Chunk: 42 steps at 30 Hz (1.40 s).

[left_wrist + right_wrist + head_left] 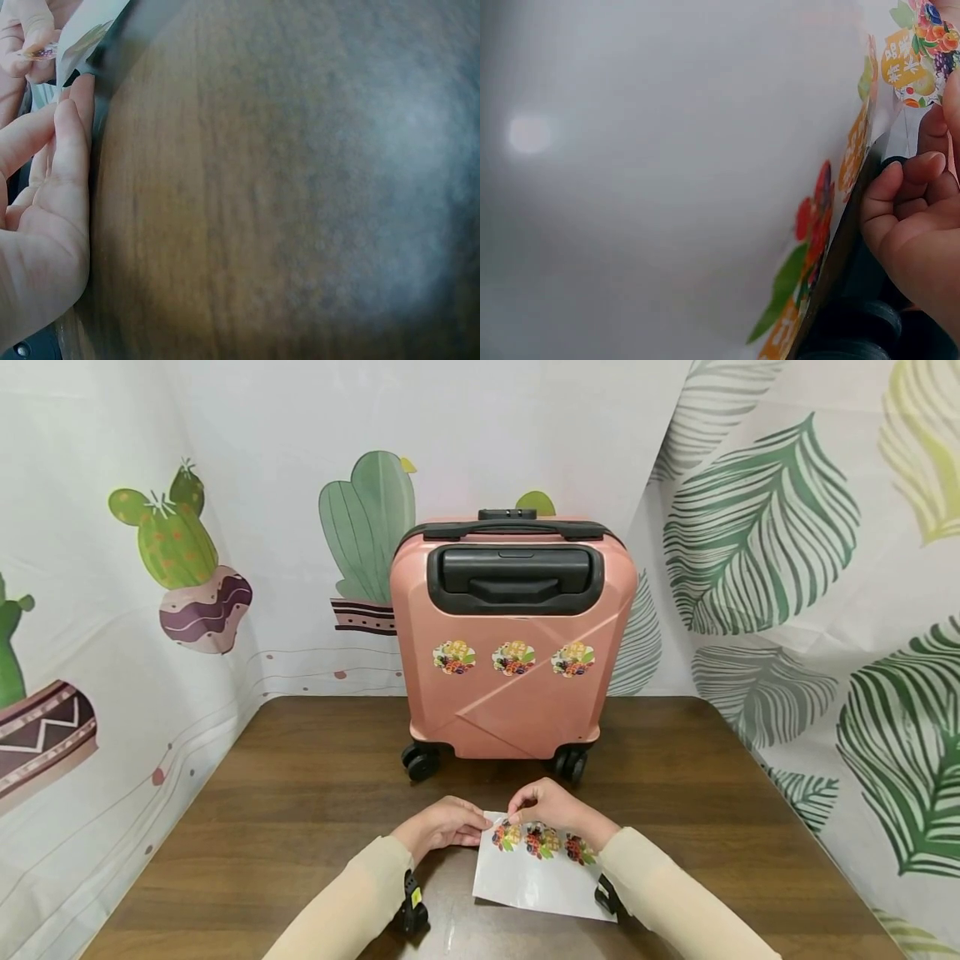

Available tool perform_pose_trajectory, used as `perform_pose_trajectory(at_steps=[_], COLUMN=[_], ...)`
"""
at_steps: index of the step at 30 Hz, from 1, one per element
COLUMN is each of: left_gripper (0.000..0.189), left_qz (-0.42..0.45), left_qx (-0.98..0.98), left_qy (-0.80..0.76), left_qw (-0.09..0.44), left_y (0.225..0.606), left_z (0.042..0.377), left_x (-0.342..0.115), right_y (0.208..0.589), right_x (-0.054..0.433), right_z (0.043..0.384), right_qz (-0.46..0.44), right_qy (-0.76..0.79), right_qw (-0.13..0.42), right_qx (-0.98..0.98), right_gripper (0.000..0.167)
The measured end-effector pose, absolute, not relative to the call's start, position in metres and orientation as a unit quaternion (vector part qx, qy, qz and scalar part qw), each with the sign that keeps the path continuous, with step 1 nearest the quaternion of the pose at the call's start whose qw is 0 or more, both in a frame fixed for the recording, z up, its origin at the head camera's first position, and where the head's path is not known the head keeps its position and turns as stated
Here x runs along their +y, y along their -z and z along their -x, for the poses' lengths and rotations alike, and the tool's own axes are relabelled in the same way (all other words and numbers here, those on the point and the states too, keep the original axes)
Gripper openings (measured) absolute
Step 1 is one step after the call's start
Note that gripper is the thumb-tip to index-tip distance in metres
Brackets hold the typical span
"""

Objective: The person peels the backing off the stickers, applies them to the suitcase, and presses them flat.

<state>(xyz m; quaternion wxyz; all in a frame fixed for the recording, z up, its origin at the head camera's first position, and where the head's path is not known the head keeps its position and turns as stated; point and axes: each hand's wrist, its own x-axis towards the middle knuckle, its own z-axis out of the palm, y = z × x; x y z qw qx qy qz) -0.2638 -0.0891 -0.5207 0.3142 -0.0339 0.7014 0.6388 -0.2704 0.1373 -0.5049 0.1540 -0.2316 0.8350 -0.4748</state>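
Observation:
In the head view my left hand (pixel 452 823) pinches the upper left corner of a white sticker sheet (pixel 528 885). My right hand (pixel 558 808) is at the sheet's top edge, its thumb and fingertip on the leftmost fruit sticker (pixel 506 835). That sticker (pixel 924 52) faces the right wrist camera, turned at an angle to the other two. The left wrist view shows its edge (pixel 45 52) between the right fingertips. Two more fruit stickers, a middle one (pixel 542 841) and a right one (pixel 579 849), lie flat on the sheet.
A pink suitcase (pixel 517 710) stands upright on the brown wooden table (pixel 300 827) beyond the hands, with three round fruit stickers (pixel 513 657) in a row on its front. Behind it hangs a cloth (pixel 285 527) printed with cacti and leaves.

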Motion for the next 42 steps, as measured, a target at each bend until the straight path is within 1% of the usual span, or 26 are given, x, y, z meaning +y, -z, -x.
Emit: perform_pose_trajectory(at_steps=[25, 42], left_gripper=[0.011, 0.015], left_qz=[0.032, 0.031], left_qx=[0.709, 0.705], left_qy=[-0.635, -0.638], left_qw=[0.306, 0.307], left_y=[0.522, 0.521], left_z=[0.264, 0.264], left_x=[-0.088, -0.088], right_y=[0.504, 0.502], right_x=[0.147, 0.152], right_z=[0.266, 0.263], right_qz=[0.214, 0.211], right_qy=[0.488, 0.503], right_qw=[0.168, 0.168], right_qx=[0.829, 0.821], right_gripper=[0.012, 0.014])
